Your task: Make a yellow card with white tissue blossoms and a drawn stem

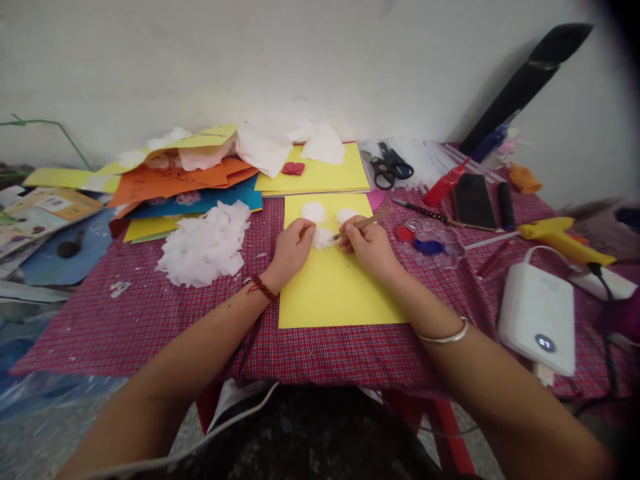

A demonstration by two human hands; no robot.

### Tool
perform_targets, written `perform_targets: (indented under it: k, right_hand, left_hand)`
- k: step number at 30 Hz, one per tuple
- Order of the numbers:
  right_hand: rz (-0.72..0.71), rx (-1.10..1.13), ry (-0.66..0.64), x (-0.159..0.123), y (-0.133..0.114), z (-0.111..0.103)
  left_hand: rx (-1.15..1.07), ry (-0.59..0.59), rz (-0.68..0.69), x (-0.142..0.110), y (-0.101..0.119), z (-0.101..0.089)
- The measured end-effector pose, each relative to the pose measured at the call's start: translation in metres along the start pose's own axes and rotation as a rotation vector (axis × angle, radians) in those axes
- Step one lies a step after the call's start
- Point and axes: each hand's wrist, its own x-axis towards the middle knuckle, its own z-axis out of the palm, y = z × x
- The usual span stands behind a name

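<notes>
A yellow sheet of paper (340,293) lies in front of me, with white fluffy tufts on its upper part: one at the left (313,212), another at the right (346,215), and a third white tuft (324,238) between my hands. My left hand (296,245) rests at the sheet's left edge, fingers curled and pinched beside the third tuft; what they hold, if anything, is hidden. In my right hand (367,243) is a slim brownish stick (377,217), slanted, its lower tip close to that tuft.
A heap of torn white tissue (207,243) sits left of the sheet. Coloured papers (180,180) are stacked behind it. To the right are scissors (387,167), a paint palette (447,247), a red bottle (445,183), a yellow glue gun (565,237) and a white power bank (540,313).
</notes>
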Motion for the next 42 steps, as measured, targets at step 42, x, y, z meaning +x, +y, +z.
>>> perform_targets:
  k: [42]
  right_hand:
    - [0.205,0.2,0.146,0.006,-0.013,-0.008]
  left_hand:
    - [-0.488,-0.274,-0.377,-0.026,0.038,-0.126]
